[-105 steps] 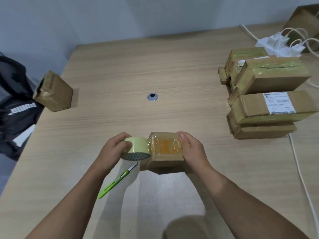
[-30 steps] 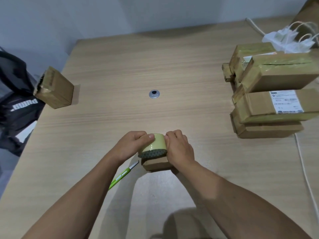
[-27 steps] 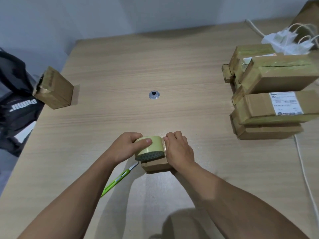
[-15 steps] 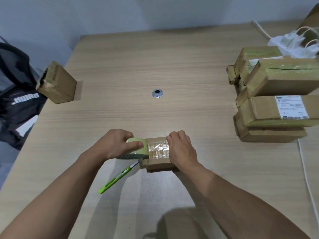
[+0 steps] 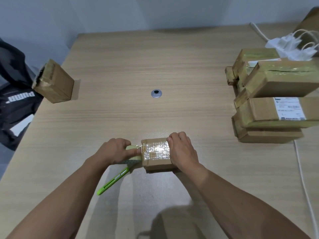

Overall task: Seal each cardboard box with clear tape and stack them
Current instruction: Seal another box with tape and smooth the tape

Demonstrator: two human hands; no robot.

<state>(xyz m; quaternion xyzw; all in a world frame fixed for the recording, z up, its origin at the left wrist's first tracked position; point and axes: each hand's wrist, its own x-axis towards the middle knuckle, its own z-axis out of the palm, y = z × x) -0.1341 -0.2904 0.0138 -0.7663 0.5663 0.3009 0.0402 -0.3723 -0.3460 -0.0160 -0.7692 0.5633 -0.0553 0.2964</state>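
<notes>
Box in work: the small box (image 5: pixel 158 153) lies flat on the desk (image 5: pixel 155 66) right in front of me, between my two hands.
Left hand: my left hand (image 5: pixel 114 150) is curled round the tape roll (image 5: pixel 136 158), thumb laid along its rim, and holds the roll against the box's left end.
Right hand: my right hand (image 5: pixel 183 150) grips the right end of the small box, fingers bent over its far top edge.
Tape: a clear tape strip (image 5: pixel 156 149) covers the top face of the small box, shiny and wrinkled, and runs off the left edge to the roll.
Cutter: a green cutter (image 5: pixel 113 181) lies on the desk just below my left hand, its tip pointing toward the roll.
Stack: the box stack (image 5: pixel 276 104) stands at the right of the desk, well apart from my hands, one box showing a white label.
Lone box: a single box (image 5: pixel 55 83) sits tilted at the left edge of the desk.
Other things: a metal grommet (image 5: pixel 156 93) in mid desk; a black bag (image 5: pixel 13 104) off the left edge; white chargers (image 5: pixel 293 47) behind the stack.
</notes>
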